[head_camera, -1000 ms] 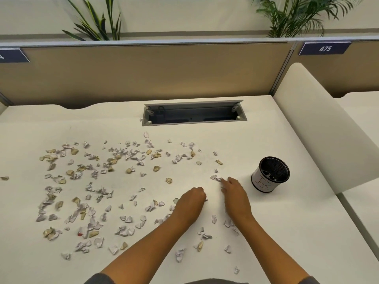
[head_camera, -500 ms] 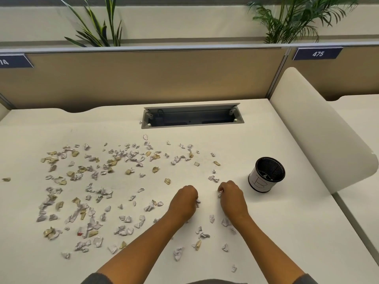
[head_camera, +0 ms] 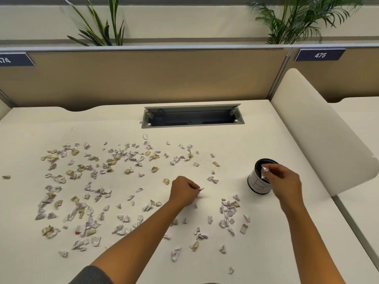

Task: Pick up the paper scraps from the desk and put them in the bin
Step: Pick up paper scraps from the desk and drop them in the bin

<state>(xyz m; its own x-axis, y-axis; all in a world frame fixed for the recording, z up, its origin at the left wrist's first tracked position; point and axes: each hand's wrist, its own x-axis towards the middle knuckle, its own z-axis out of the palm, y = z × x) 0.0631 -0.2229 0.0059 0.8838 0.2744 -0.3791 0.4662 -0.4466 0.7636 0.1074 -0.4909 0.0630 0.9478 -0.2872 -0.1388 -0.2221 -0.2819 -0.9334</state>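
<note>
Several white and tan paper scraps (head_camera: 131, 156) lie scattered over the white desk (head_camera: 256, 138), mostly left and centre, with a smaller cluster (head_camera: 227, 210) near the front right. The small bin (head_camera: 257, 186), a white cylinder with a black rim and dark inside, stands at the right. My right hand (head_camera: 284, 181) is over the bin's near side and pinches white scraps (head_camera: 265, 171) above its opening. My left hand (head_camera: 184, 190) rests curled on the desk at the centre, pinching a small scrap (head_camera: 200, 189) at its fingertips.
A grey cable tray opening (head_camera: 192, 116) is sunk into the desk at the back. A tan partition (head_camera: 143, 78) closes the far side, with plants behind it. A cream side divider (head_camera: 320, 128) rises just right of the bin. The neighbouring desk (head_camera: 361, 128) lies beyond.
My right hand lifted from the desk and moved right to the bin with scraps. My left hand stayed near the centre, still curled on the desk.
</note>
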